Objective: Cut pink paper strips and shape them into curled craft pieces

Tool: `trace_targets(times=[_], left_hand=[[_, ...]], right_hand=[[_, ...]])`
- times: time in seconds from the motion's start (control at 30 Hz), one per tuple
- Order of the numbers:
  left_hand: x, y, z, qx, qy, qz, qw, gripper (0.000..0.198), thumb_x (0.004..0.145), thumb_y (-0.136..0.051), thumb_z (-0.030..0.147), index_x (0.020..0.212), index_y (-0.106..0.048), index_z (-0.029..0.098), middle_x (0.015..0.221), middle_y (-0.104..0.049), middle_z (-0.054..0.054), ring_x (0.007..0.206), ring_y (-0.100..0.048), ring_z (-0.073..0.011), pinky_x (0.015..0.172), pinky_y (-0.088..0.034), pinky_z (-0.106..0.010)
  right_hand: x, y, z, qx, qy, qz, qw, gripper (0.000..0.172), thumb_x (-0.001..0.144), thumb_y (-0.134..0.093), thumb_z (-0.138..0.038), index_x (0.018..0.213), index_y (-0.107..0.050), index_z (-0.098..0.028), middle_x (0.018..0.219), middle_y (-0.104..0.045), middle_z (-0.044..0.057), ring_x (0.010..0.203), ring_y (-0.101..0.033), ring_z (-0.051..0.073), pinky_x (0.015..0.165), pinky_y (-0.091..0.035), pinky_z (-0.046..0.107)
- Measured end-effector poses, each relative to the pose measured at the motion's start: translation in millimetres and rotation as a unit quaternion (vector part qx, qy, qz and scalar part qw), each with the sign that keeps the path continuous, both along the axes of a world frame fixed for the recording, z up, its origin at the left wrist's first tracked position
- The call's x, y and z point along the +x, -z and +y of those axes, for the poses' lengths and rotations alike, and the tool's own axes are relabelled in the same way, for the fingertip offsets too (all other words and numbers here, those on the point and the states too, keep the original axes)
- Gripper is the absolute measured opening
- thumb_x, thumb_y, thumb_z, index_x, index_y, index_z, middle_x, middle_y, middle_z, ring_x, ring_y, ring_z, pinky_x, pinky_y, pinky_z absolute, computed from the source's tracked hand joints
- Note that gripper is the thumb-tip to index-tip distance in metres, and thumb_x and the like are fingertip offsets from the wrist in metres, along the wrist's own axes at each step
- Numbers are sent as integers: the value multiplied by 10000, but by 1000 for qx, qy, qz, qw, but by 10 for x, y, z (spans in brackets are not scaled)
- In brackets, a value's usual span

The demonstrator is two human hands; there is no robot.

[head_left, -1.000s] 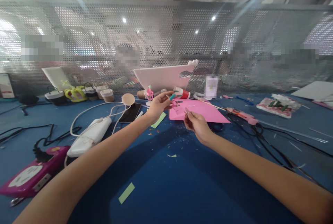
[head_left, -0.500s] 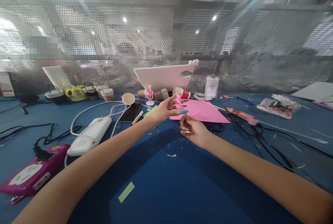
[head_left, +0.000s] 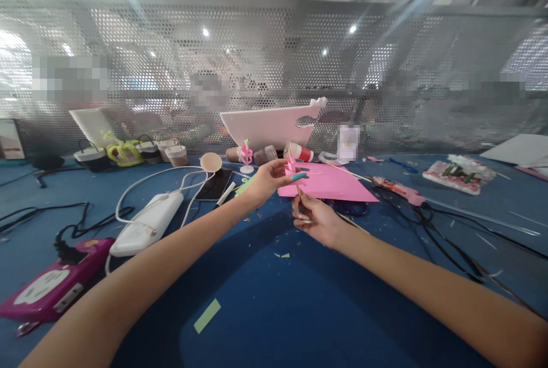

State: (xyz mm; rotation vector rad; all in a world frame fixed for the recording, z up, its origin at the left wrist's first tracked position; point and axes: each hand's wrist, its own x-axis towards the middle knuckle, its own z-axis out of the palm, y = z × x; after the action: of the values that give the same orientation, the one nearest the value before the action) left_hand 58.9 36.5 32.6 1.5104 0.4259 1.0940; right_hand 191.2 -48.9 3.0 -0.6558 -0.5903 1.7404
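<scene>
My left hand (head_left: 269, 182) is closed on a small curled strip of pink paper (head_left: 291, 166), held upright between the fingers; its thumb ends in a long teal tip. Just below and to the right, my right hand (head_left: 319, 219) pinches a thin stick (head_left: 299, 190) that points up toward the pink paper. Whether the stick touches the paper I cannot tell. Behind both hands lies a flat pink sheet (head_left: 342, 182). A small pink paper ornament (head_left: 246, 155) with a green top stands on a round white base behind my left hand.
To the right rests a glue gun (head_left: 398, 190) with trailing cables. A white power bank (head_left: 149, 224), a purple power strip (head_left: 55, 282) and a phone (head_left: 214, 185) lie on the left. Paper cups (head_left: 299, 152) and a white foam board (head_left: 269, 125) are at the back.
My right hand has turned slightly and shifted left, and the stick in it shows more clearly. My left hand has tilted the pink paper and moved a little toward the left.
</scene>
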Motion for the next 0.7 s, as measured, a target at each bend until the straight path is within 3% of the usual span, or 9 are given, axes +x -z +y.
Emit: trace_targets(times=[0.23,0.43,0.7], left_hand=[[25,7,-31,0,3,-17,1000,458,636,-798,212,1049,-609,152,1027,-683,-62,905,-662,-168,870,-507,-351],[28,-21,-91,24,5,32,999,449,600,-812,205,1005,-623,159,996,-707,-74,907,-669,-188,829,-513,-339],[57,-11,-134,-3,9,12,1000,412,619,-797,210,997,-641,167,1022,-709,-79,966,-669,-206,893,-503,-366]], right_hand=[[-25,-17,-18,-6,5,-4,1000,238,768,-744,-272,696,-544,-166,536,-562,-47,373,-372,41,358,-257,155],[-32,-24,-33,-21,-1,0,1000,212,877,-619,-245,700,-543,-157,522,-547,-42,358,-367,39,346,-256,147],[-15,-41,-13,-60,0,59,996,174,935,-520,-188,761,-521,-172,566,-562,-50,348,-349,26,335,-253,122]])
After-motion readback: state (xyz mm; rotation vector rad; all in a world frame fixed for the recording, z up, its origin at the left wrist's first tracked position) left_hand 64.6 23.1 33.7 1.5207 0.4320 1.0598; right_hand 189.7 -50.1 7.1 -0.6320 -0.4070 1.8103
